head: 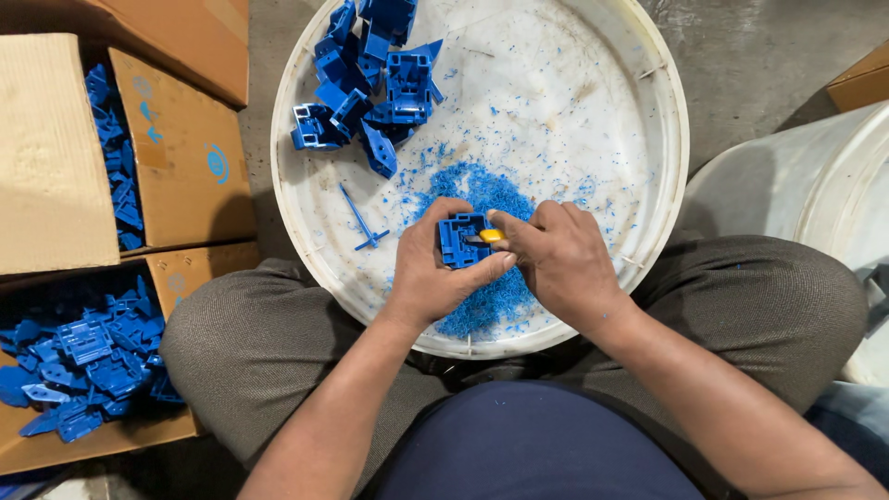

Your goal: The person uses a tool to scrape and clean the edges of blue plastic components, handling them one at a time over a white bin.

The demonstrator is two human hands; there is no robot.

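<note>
While our left hand (428, 273) wraps around a blue plastic part (460, 239) and our right hand (558, 259) closes on a small yellow-handled tool (491, 236), we cannot see the tool's tip, which is hidden between the fingers and the part. Both sit over the white round tub (662, 120) that rests on our lap, just above a heap of blue shavings (486, 301) that our hands partly cover. At the tub's far left side lies a pile of blue parts (370, 74), cut off by the top edge, and nearer us a thin blue strip (359, 218) lies alone. Left of the tub stand open cardboard boxes (181, 157): one shows blue round marks on its flap, too small to make out, and a nearer box (176, 278) holds more blue parts (88, 356) in shadow. Right of the tub, a second white container (815, 190) is cut off by the frame.
</note>
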